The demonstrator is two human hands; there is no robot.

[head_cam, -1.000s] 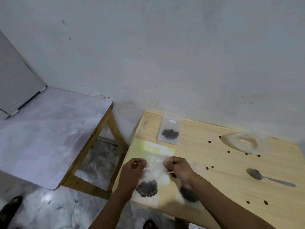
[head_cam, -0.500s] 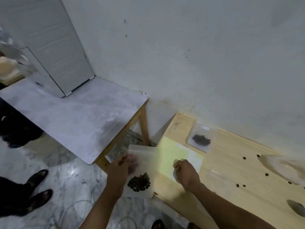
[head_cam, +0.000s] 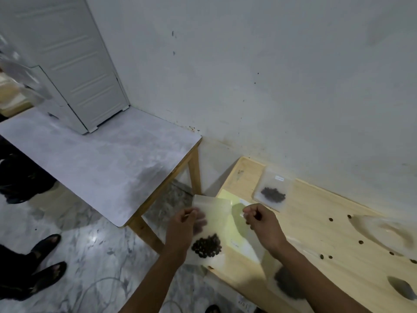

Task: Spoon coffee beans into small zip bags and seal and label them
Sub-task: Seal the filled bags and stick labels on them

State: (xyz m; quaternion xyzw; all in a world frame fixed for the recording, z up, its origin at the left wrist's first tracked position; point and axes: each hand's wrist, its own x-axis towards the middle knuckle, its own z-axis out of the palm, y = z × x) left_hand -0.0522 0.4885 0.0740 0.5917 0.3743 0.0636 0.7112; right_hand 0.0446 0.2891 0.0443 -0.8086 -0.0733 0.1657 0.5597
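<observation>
Holding a small zip bag point(head_cam: 208, 229) of coffee beans point(head_cam: 206, 245) just off the left edge of the surface point(head_cam: 316, 224), the left hand point(head_cam: 184, 229) grips its upper side, while the right hand point(head_cam: 261, 222) pinches what looks like a small label over the yellow sheet point(head_cam: 234, 224). To label well, the person should likely lay the bag flat on the surface and press the label onto the clear upper part, clear of the beans and the zip. A labelled bag point(head_cam: 273, 190) lies near the far left corner.

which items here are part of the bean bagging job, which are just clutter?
Job:
held zip bag of beans, in left hand
right hand over yellow label sheet
labelled bag by the wall
spoon
loose beans

Lying about:
grey side table
white door
sandals
</observation>
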